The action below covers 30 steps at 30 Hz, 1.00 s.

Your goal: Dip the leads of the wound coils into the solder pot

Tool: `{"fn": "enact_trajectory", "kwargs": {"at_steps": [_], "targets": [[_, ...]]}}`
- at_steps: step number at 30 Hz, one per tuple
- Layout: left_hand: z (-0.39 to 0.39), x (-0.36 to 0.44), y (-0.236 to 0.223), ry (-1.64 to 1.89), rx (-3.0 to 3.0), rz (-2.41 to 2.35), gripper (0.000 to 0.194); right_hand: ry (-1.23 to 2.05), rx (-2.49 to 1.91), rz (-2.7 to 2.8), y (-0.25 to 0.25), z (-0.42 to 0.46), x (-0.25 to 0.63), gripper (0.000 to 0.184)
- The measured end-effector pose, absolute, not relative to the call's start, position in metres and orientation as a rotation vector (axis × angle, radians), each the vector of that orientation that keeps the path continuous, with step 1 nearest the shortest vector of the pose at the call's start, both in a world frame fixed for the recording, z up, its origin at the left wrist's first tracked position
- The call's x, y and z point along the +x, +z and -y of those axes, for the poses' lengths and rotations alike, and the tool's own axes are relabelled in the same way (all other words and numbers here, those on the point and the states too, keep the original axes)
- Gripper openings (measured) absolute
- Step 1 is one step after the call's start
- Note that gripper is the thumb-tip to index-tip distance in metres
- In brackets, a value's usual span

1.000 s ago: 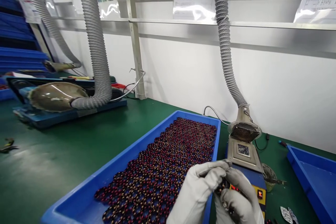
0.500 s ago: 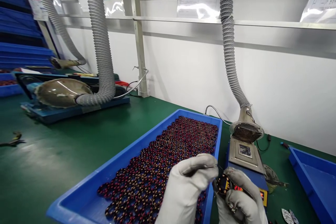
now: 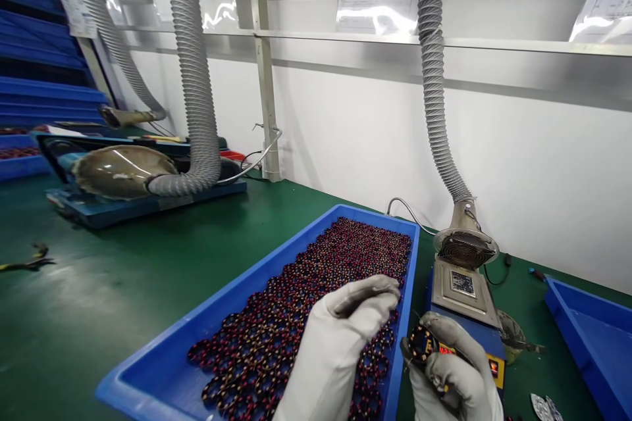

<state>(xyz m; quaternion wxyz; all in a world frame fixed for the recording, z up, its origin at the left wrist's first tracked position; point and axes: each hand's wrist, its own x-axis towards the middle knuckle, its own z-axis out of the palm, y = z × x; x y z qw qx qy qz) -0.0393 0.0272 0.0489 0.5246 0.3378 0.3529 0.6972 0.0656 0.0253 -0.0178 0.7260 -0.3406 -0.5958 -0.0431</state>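
Note:
My right hand (image 3: 457,368), in a pale grey work glove, is closed around a small dark ring-shaped coil (image 3: 422,343) with yellowish marks. Fine wire ends seem to stick out of the coil. Over the right side of a blue tray (image 3: 212,312), my left hand (image 3: 350,316) is gloved too, thumb and fingertips pinched together. Whether a thin wire is between those fingertips, I cannot make out. Many similar dark coils (image 3: 316,296) with red and gold spots fill the tray beneath. Behind my right hand stands a solder pot (image 3: 464,296), its red digits partly covered.
A fume hose (image 3: 434,79) comes down to a hood (image 3: 467,243) over the pot. Another blue tray (image 3: 592,335) lies at right, near silvery scraps (image 3: 543,406). At left sit a second hooded unit (image 3: 123,171) and cutters (image 3: 29,258).
My left hand has drawn left and slightly up, away from the coil. The right hand keeps its hold almost in place. The whole view has shifted slightly.

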Motion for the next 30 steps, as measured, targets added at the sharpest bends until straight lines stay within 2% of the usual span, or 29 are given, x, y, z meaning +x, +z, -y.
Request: {"fn": "enact_trajectory", "kwargs": {"at_steps": [2,4,8,13,16,20,26,30], "targets": [[-0.025,-0.042,0.054,1.509,0.955,-0.942,0.025,-0.118,-0.730,1.290,-0.017,-0.026,0.066,0.017],[-0.022,-0.041,0.057,1.412,1.032,-0.991,0.023,-0.132,-0.722,1.284,-0.018,-0.027,0.067,0.017],[-0.023,-0.035,0.050,1.447,0.954,-0.922,0.016,-0.137,-0.739,1.308,-0.018,-0.026,0.067,0.019],[-0.028,-0.037,0.041,1.597,0.776,-0.679,0.022,-0.144,-0.758,1.240,-0.014,-0.026,0.062,0.021],[-0.026,-0.040,0.046,1.572,0.860,-0.713,0.028,-0.129,-0.746,1.256,-0.017,-0.025,0.065,0.021],[-0.023,-0.038,0.051,1.342,1.182,-0.847,0.012,-0.067,-0.755,1.392,-0.027,-0.024,0.072,0.028],[-0.027,-0.053,0.044,1.675,1.382,-1.078,0.016,-0.148,-0.747,1.353,-0.021,-0.025,0.062,0.020],[-0.029,-0.075,0.035,1.844,1.638,-1.357,0.012,0.073,-0.683,1.253,-0.016,-0.029,0.066,0.018]]}}
